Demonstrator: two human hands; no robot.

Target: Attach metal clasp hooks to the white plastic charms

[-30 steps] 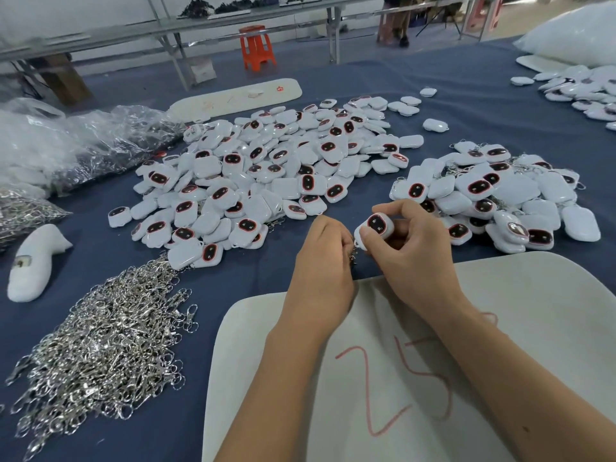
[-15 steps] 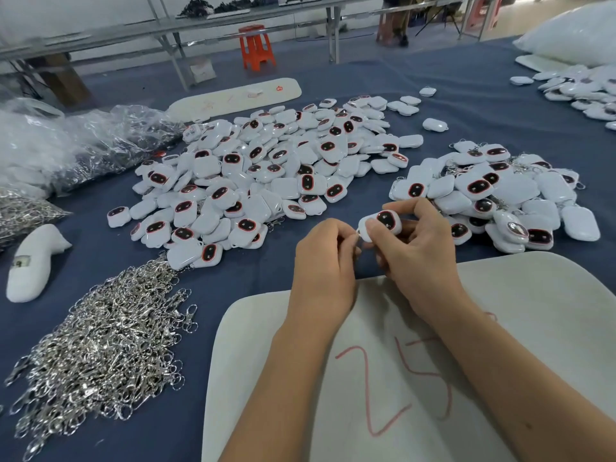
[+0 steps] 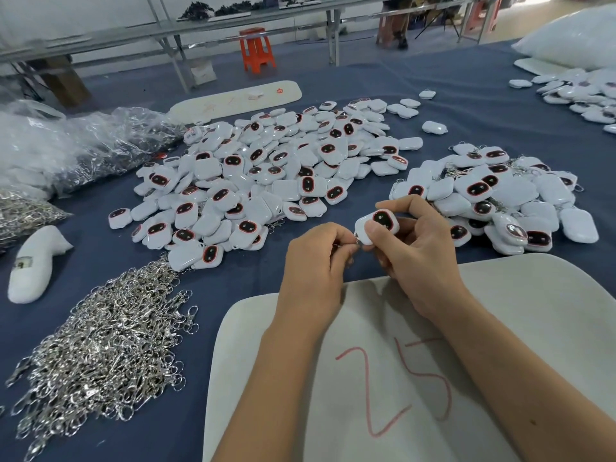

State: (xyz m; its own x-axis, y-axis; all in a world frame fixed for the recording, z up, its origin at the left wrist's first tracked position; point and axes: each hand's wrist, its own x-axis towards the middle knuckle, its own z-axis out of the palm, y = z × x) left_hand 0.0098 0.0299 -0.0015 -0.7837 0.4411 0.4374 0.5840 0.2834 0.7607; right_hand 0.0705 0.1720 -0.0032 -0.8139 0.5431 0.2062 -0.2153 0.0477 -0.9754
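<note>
My right hand (image 3: pixel 418 258) pinches a white plastic charm (image 3: pixel 378 225) with a dark red-rimmed oval face, held above the blue cloth. My left hand (image 3: pixel 315 265) pinches a small metal clasp hook (image 3: pixel 356 242) against the charm's lower left corner; the hook is mostly hidden by my fingers. A big heap of loose charms (image 3: pixel 266 175) lies straight ahead. A second heap of charms (image 3: pixel 493 195) with clasps on them lies to the right. A pile of silver clasp hooks (image 3: pixel 106 341) lies at the left front.
A white board (image 3: pixel 416 378) marked with red numerals lies under my forearms. Clear bags of hooks (image 3: pixel 83 148) sit at the far left, with a white shaped piece (image 3: pixel 33 261) beside them. More charms (image 3: pixel 580 95) and a white bag (image 3: pixel 573 38) are at the far right.
Both hands have stayed close together, with the charm shifting slightly up and right. My left fingers have closed in on the charm's corner with the hook.
</note>
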